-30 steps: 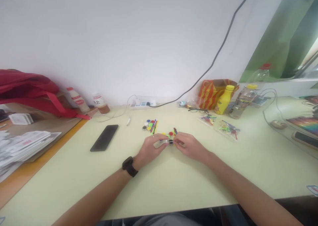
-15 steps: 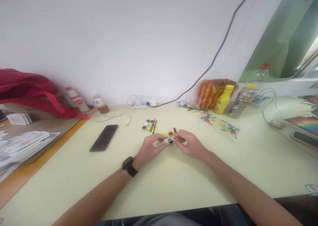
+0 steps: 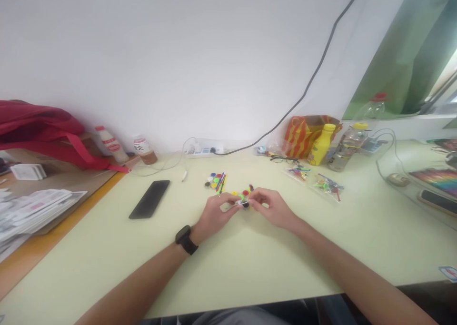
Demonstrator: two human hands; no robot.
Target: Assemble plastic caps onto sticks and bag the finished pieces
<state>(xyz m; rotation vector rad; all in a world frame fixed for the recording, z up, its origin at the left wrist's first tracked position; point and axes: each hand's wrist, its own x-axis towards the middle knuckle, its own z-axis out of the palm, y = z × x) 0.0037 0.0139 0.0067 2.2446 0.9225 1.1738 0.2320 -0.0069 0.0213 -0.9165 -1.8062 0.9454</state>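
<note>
My left hand (image 3: 216, 214) pinches a small thin white piece (image 3: 243, 203) between thumb and forefinger. From the other side my right hand (image 3: 273, 208) is closed in a pinch at the piece's right end. What exactly the piece is I cannot make out. Just behind and beneath the fingertips lie small round discs, among them a red disc (image 3: 245, 192) and a black disc (image 3: 245, 205), partly covered by the fingers. Beyond my left hand sits a group of coloured discs (image 3: 213, 179) beside several coloured sticks (image 3: 221, 182).
A black phone (image 3: 150, 199) lies left of my hands. Small bags of coloured parts (image 3: 326, 187) are at the right, before a yellow bottle (image 3: 322, 145) and a clear bottle (image 3: 346, 149). Eyeglasses (image 3: 283, 159) and a power strip (image 3: 204, 150) lie near the wall; papers (image 3: 46, 203) at far left.
My right fingertips have shifted very slightly left along the white piece. My left hand stays nearly still, and the things on the table have not moved.
</note>
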